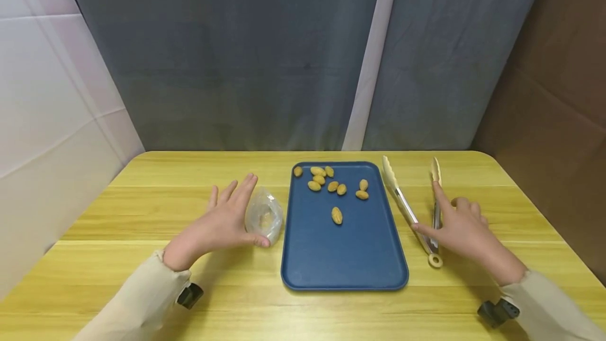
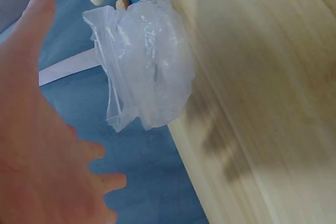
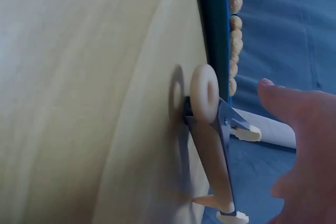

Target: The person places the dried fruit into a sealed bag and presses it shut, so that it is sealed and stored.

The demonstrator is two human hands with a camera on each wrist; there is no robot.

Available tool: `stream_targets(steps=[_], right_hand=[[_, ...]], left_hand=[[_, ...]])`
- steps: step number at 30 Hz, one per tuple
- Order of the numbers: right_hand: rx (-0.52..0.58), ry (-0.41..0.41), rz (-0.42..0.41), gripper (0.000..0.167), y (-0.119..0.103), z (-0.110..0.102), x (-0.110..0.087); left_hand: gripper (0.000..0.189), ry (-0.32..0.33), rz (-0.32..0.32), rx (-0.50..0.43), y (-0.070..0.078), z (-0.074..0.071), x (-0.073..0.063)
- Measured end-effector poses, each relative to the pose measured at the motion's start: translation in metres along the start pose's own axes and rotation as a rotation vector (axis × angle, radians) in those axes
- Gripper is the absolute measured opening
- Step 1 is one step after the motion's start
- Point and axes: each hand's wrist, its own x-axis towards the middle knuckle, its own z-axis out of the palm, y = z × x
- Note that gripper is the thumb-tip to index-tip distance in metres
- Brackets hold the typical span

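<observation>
Spread wide in the head view, the left grip (image 1: 222,225) has its thumb and fingers apart and holds nothing. A clear plastic bag (image 1: 266,217) sits on the table (image 1: 246,307) just right of its palm, in the opening between thumb and forefinger. The right grip (image 1: 461,228) is parted too: thumb out to the left, forefinger reaching forward, the other fingers bent loosely. Steel tongs (image 1: 406,207) with pale tips lie beneath and left of it, arms splayed, the ring end (image 1: 430,262) toward the person. Between bag and tongs lies a blue tray (image 1: 345,262), with tan nuts (image 1: 336,216) mostly in its far half and one nearer the middle.

From the left wrist, the crumpled bag stands in front of the grip, to the right of the raised thumb, with a gap between them. Part of the tray and a few nuts show behind it.

From the right wrist, the tongs are in front of the grip, ring end closest to the camera, beside the tray; the thumb stands clear of them.
</observation>
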Motion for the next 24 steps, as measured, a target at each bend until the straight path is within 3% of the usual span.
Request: stream_targets(steps=[9, 15, 24], right_hand=[[-0.015, 0.026, -0.015, 0.113, -0.002, 0.008, 0.003], [0.011, 0.037, -0.036, 0.110, -0.001, 0.009, 0.003], [0.031, 0.007, -0.009, 0.111, 0.002, 0.010, 0.008]], left_hand=[[0.132, 0.041, 0.142, -0.058, -0.005, 0.012, 0.005], [0.131, 0.011, 0.144, -0.139, -0.006, 0.013, 0.006], [0.126, 0.016, 0.149, -0.139, -0.007, 0.013, 0.006]])
